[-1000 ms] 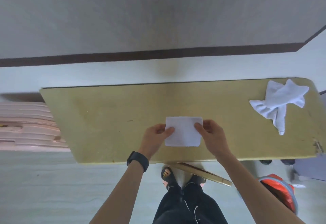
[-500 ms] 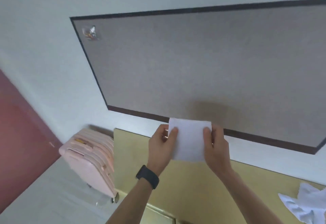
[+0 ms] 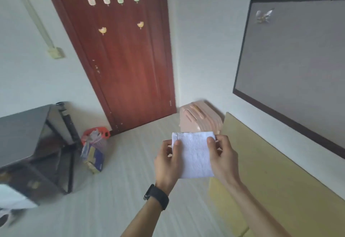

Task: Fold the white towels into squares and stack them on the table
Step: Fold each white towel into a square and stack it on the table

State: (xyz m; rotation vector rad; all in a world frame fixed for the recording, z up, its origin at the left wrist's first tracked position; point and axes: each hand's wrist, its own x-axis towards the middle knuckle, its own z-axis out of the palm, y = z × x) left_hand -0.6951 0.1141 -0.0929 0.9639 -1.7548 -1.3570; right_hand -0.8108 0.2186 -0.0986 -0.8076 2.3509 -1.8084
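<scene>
Above the floor, left of the tabletop (image 3: 270, 162), both hands pinch the folded white towel (image 3: 195, 154): left hand (image 3: 168, 164) grip and right hand (image 3: 223, 159) grip holding its side edges.

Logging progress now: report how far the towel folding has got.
Done: one white towel is folded to a square. In hand: left hand and right hand pinch its sides, holding it in the air beside the yellow table. Left: lay it on the table; no stack or other towels show in this view.
</scene>
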